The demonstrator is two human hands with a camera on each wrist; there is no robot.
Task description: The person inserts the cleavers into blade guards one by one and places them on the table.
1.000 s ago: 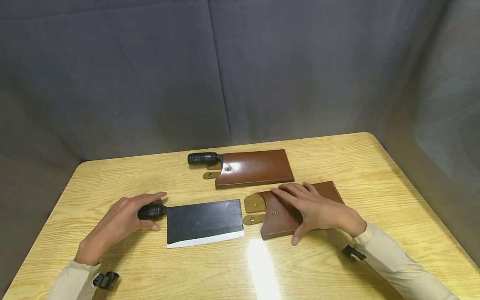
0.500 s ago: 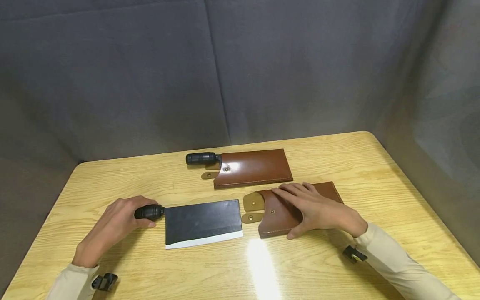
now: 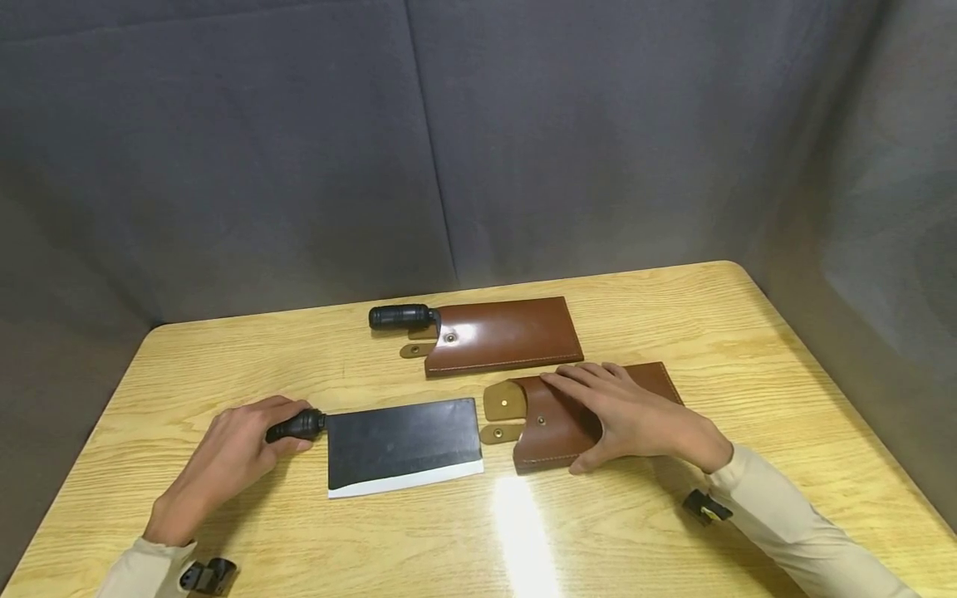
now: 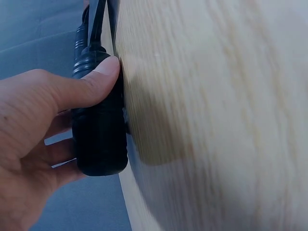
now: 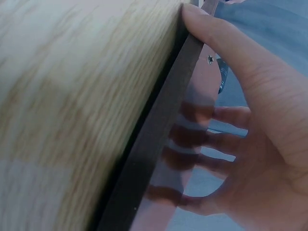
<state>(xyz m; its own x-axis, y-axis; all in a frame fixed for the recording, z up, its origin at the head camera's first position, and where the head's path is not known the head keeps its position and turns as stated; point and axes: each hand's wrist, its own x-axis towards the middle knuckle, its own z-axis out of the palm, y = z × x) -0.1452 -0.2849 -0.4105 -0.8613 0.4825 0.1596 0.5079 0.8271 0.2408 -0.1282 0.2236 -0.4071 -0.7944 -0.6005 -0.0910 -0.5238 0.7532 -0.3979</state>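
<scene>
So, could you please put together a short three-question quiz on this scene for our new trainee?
1. What does the left hand grip?
2. True or false: the rear cleaver lies with its blade bare on the table.
3. Which does the right hand touch: A) the rear sheath, B) the front sheath, or C) the curtain?

Key:
1. The black handle of the unsheathed cleaver.
2. False; the rear cleaver is in the rear sheath, its handle sticking out.
3. B.
</scene>
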